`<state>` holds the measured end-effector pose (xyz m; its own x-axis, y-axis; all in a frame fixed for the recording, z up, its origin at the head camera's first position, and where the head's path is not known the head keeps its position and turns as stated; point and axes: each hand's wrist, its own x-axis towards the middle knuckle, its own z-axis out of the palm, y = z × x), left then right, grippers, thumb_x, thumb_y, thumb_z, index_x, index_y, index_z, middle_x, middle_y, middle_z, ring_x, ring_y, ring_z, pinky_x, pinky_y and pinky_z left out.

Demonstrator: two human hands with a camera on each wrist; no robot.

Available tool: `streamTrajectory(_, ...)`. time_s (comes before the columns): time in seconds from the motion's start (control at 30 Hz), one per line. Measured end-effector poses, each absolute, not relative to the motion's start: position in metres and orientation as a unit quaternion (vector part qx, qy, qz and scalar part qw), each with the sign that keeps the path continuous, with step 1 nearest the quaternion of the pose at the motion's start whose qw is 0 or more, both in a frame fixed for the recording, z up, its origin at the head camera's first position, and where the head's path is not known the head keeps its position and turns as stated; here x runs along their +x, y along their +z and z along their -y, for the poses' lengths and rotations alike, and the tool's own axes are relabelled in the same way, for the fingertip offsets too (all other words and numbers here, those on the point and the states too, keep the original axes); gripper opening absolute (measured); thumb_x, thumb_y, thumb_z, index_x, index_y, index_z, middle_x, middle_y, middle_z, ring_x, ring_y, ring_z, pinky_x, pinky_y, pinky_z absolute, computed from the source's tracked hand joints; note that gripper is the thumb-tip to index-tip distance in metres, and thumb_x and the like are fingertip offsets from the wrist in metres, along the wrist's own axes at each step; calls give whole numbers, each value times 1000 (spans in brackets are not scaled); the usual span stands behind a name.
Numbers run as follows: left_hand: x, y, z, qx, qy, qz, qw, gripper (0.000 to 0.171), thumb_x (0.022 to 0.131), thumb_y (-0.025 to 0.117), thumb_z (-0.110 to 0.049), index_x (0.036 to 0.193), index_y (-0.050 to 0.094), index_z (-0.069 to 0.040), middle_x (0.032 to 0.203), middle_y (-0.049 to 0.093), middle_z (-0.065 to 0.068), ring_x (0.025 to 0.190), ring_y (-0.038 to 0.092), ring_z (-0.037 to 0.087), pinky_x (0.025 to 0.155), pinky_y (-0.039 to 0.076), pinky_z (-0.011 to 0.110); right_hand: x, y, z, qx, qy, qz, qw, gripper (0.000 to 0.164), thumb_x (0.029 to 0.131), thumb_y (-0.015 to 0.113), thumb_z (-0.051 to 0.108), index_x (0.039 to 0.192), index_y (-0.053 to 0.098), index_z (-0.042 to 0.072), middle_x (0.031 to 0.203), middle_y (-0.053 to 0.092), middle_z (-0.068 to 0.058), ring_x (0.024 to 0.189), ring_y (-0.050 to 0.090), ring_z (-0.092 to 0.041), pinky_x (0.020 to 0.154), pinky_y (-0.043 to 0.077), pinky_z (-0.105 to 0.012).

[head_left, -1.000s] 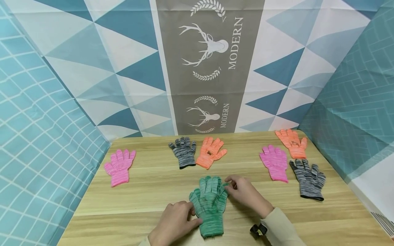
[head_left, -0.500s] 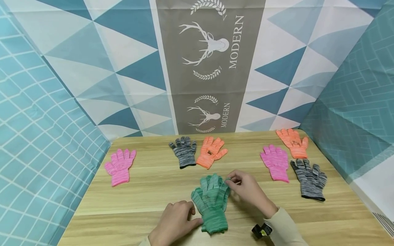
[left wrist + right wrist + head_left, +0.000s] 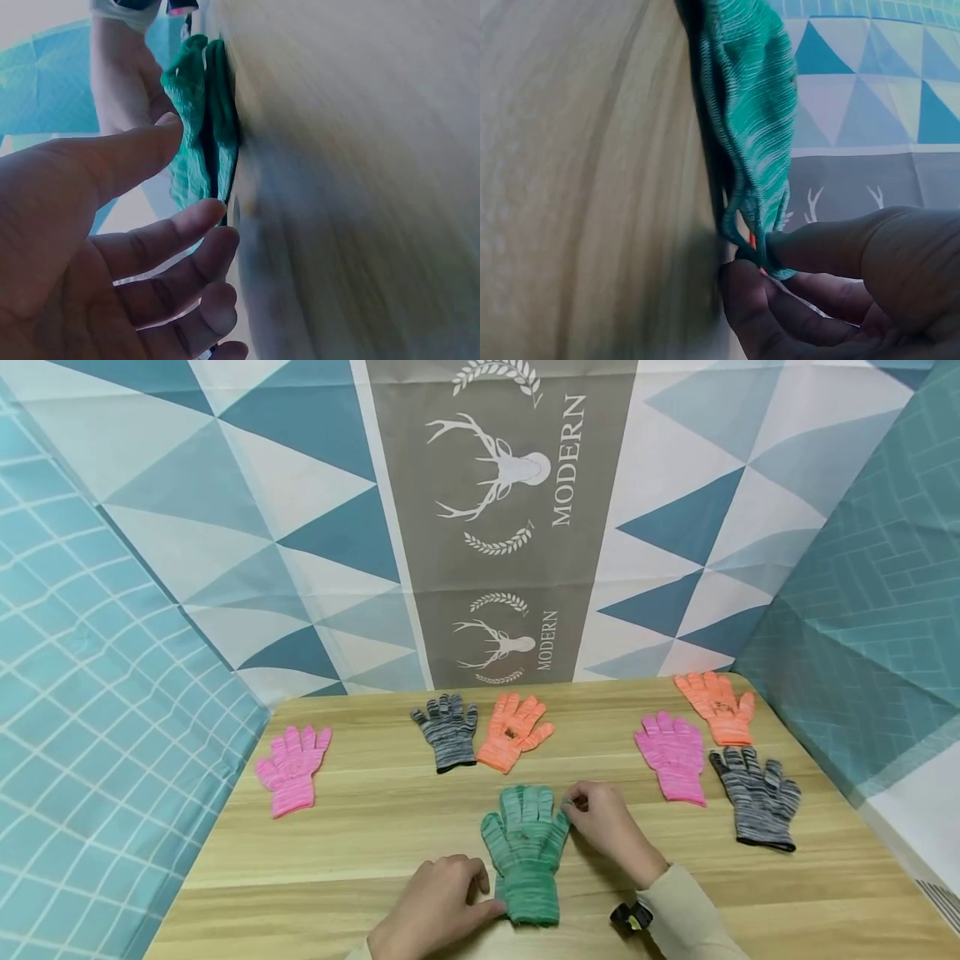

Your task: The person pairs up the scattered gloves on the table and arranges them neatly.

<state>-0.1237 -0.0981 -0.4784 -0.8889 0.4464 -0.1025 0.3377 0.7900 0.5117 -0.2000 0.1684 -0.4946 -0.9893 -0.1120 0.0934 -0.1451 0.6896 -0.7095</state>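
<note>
Two green knit gloves (image 3: 527, 852) lie stacked near the front middle of the table, fingers pointing away. In the head view the top one largely covers the other; the left wrist view shows both layers of the green gloves (image 3: 196, 124) edge-on. My right hand (image 3: 607, 831) pinches the glove finger at the pile's right side between thumb and forefinger, and the right wrist view shows this pinched tip (image 3: 776, 259) close up. At the lower left, my left hand (image 3: 438, 902) has its thumb at the cuff's edge, its other fingers loosely bent and apart from the thumb.
Farther back lie a pink glove (image 3: 294, 770) at left, a grey-black glove (image 3: 447, 732) and an orange glove (image 3: 513, 732) in the middle. At right are another pink glove (image 3: 672, 758), orange glove (image 3: 720, 706) and grey-black glove (image 3: 756, 797). Patterned cloth walls (image 3: 300, 527) enclose the wooden table.
The upper green glove has shifted over the lower one, so their cuffs and fingers now line up more closely. The right hand closed on a fingertip and moved slightly right; the left hand barely moved.
</note>
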Motion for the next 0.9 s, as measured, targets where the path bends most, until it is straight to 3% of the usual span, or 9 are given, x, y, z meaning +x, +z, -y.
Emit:
streamTrajectory(0.3,-117,-478,86,228,247,-934,118,45,80,78,-66,65,56,-29,57,48,-19,52,45,-1,54,38,22,-205,-495,-165,90,379,921,8,8,89,76,2,88,75,9,82,71,1,76,64,-9,68,55,-28)
streamTrajectory(0.5,-114,-478,77,257,246,-926,124,46,79,79,-65,62,55,-30,55,46,-21,49,44,-2,50,37,20,-208,-496,-163,97,375,922,-6,10,89,78,3,90,74,12,82,70,3,75,62,-7,65,53,-25)
streamTrajectory(0.67,-116,-480,70,305,235,-919,82,40,87,78,-43,58,53,-28,54,40,-23,49,39,-4,47,33,15,-209,-495,-163,109,376,920,-13,10,88,78,2,90,74,12,81,69,4,74,61,-6,64,51,-25)
streamTrajectory(0.77,-118,-481,67,333,226,-913,64,33,84,76,-28,60,53,-28,57,40,-22,51,37,-5,48,31,13,-210,-495,-162,109,376,920,-16,10,88,77,2,90,74,12,81,69,4,75,61,-6,64,51,-25)
streamTrajectory(0.9,-118,-480,68,341,216,-913,62,28,81,76,-21,64,54,-27,62,42,-20,54,37,-4,50,31,13,-214,-496,-161,111,373,921,-18,10,88,77,2,90,74,11,82,70,3,77,62,-7,66,53,-25)
